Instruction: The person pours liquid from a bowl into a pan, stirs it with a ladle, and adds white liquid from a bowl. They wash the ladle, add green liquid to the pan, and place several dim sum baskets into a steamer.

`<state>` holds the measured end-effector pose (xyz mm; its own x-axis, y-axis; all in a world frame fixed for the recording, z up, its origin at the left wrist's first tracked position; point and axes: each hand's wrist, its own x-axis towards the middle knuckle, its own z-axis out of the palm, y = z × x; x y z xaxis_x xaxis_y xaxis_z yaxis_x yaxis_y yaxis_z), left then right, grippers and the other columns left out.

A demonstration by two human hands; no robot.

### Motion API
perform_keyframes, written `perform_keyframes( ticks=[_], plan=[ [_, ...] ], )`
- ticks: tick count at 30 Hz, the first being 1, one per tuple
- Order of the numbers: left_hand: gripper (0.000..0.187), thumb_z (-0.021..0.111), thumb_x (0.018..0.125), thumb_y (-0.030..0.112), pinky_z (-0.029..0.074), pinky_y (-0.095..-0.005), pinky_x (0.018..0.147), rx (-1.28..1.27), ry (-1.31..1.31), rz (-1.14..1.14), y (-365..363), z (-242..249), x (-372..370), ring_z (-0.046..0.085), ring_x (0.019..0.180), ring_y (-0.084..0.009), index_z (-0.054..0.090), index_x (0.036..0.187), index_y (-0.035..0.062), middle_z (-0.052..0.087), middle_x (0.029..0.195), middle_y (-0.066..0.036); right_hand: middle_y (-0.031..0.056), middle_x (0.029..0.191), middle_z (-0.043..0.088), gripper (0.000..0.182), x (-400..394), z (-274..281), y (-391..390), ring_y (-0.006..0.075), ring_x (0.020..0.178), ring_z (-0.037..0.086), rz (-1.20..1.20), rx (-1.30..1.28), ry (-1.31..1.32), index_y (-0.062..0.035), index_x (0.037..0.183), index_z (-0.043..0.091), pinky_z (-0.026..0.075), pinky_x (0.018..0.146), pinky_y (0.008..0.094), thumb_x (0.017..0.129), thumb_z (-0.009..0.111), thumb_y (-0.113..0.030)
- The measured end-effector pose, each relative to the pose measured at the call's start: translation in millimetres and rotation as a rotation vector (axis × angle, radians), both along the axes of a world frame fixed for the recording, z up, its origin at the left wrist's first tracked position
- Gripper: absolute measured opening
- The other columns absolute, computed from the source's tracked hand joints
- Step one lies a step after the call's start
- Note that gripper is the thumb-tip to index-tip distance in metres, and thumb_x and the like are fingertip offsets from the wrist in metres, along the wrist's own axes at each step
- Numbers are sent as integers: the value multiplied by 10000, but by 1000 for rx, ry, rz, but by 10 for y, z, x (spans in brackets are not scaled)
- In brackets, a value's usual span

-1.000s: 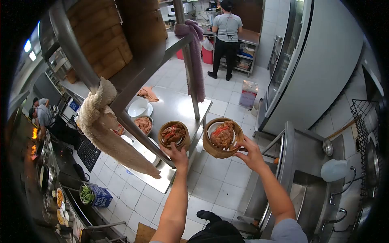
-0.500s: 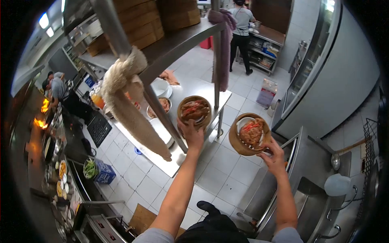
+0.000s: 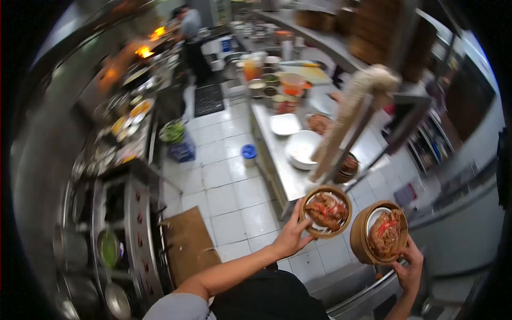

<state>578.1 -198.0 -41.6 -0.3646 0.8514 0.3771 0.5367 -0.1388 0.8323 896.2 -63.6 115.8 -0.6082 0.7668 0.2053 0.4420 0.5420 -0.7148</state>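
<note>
My left hand [image 3: 290, 234] grips the rim of a round bamboo steamer basket [image 3: 348, 217], held up in the air. Inside it, reddish-brown food topped with red strips [image 3: 326, 209] lies on a white dish. Another bamboo steamer basket [image 3: 360, 242], tilted toward me, is in my right hand [image 3: 409, 266], thumb and fingers at its lower right edge. It holds similar food [image 3: 385, 232] in a white dish. The two baskets are side by side, slightly apart. Behind them, a third round container with dark food [image 3: 349, 164] stands at the table end, partly hidden by a post.
A steel table [image 3: 290, 184] carries white bowls [image 3: 302, 149], a meat bowl [image 3: 318, 124] and several containers. A towel [image 3: 346, 112] hangs on the shelf post. Stoves [image 3: 128, 213] line the left side, flames [image 3: 144, 52] farther back near another person [image 3: 192, 32]. A cardboard sheet [image 3: 189, 242] lies on the floor.
My view has swung left, toward the stoves. The left-hand basket, over the table end before, is now nearer me and close to the right-hand basket. Both hands keep their hold.
</note>
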Motion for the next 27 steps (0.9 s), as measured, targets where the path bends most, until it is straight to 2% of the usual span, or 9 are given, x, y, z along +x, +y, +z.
perform_keyframes(
  ticks=[6, 9, 10, 11, 14, 17, 19, 25, 27],
  plan=[
    [400, 794, 710, 59, 411, -462, 1072, -94, 82, 289, -2403, 48, -346, 268, 1379, -514, 562, 1035, 30, 102, 1532, -345, 261, 1275, 575, 371, -1483, -12, -510, 347, 1046, 664, 659, 46, 45, -14, 929, 661, 552, 821, 383, 617, 845, -93],
    [421, 794, 698, 47, 405, -456, 1075, -96, 195, 608, -3548, -26, -133, 289, 1380, -500, 560, 1047, 25, 98, 1537, -339, 274, 1305, 556, 354, -2496, -37, -1181, 358, 1097, 644, 972, -5, 3, -12, 918, 654, 528, 870, 375, 631, 844, -98],
    [425, 792, 697, 45, 428, -439, 1055, -136, 219, 713, -3915, 96, -13, 316, 1378, -477, 566, 1056, 21, 97, 1537, -337, 245, 1300, 568, 356, -2858, -158, -1417, 286, 1027, 662, 1114, 177, 105, 9, 910, 660, 558, 788, 337, 640, 851, -122],
    [425, 792, 697, 45, 428, -439, 1055, -140, 208, 821, -4258, 82, 125, 316, 1378, -477, 566, 1056, 21, 97, 1537, -337, 254, 1311, 560, 372, -3168, -192, -1736, 282, 1059, 655, 1205, 137, 86, 15, 912, 666, 552, 793, 337, 695, 850, -223],
    [326, 807, 720, 87, 372, -470, 1103, -186, 8, 1040, -5220, 321, 590, 215, 1421, -479, 619, 963, -24, 74, 1550, -321, 262, 1329, 542, 520, -4078, -75, -2970, 286, 1091, 644, 1519, 90, 139, 34, 920, 673, 553, 805, 346, 751, 802, -440],
    [317, 811, 744, 133, 369, -461, 1109, -314, -106, 1307, -5899, 391, 1216, 210, 1431, -455, 645, 961, -26, 56, 1562, -297, 241, 1326, 557, 343, -4619, -12, -4440, 300, 1123, 635, 1790, -59, 29, 23, 930, 659, 541, 854, 351, 694, 844, -142],
    [285, 797, 732, 76, 426, -425, 1057, -323, 13, 1486, -6161, 471, 1557, 308, 1394, -452, 630, 947, -6, 90, 1551, -314, 230, 1321, 562, 342, -4915, -152, -5347, 272, 1097, 648, 1975, -101, 121, 32, 944, 659, 556, 842, 340, 667, 841, -53],
    [341, 854, 692, 128, 382, -469, 1087, -274, -146, 1941, -6642, 373, 2545, 279, 1403, -472, 626, 919, 17, 93, 1557, -305, 179, 1292, 570, 319, -4968, -244, -8110, 206, 1049, 643, 2394, -85, -29, 21, 986, 650, 570, 813, 322, 701, 792, 19],
    [363, 870, 675, 116, 385, -479, 1083, -226, -144, 2154, -6699, 335, 2703, 277, 1402, -475, 617, 925, 45, 112, 1559, -293, 162, 1277, 573, 312, -4902, -402, -8924, 201, 1023, 654, 2551, -44, 89, 15, 1004, 648, 572, 802, 319, 720, 776, 30]
  ],
)
